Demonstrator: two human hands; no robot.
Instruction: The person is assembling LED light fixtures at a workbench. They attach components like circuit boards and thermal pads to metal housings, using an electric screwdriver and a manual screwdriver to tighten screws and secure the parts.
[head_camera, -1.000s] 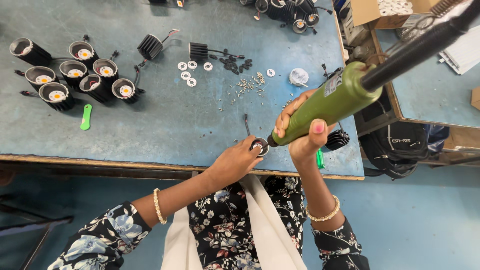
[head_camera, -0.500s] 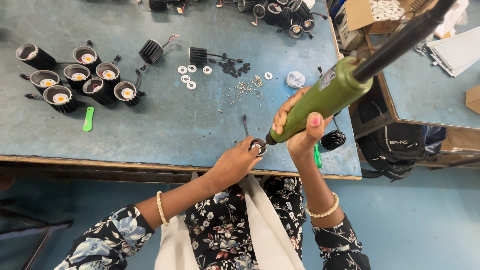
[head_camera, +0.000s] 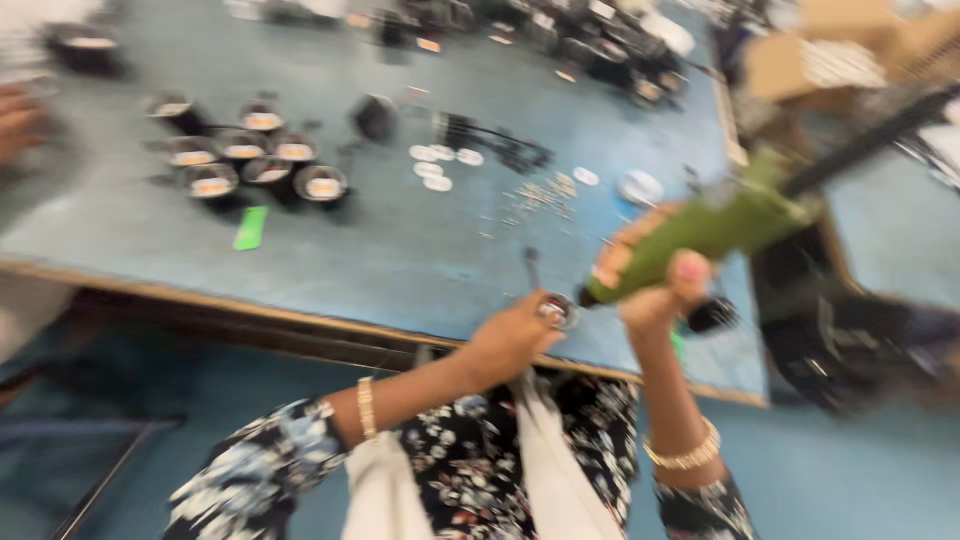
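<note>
The blue desk (head_camera: 400, 250) carries a cluster of black round fittings (head_camera: 250, 165) far from the green power screwdriver (head_camera: 715, 230). The right hand (head_camera: 655, 285) grips the screwdriver; at its tip, the left hand (head_camera: 510, 340) pinches a small round fitting (head_camera: 558, 310).

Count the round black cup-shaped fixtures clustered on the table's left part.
7, in three rough rows above the green strip; blur may hide others.
</note>
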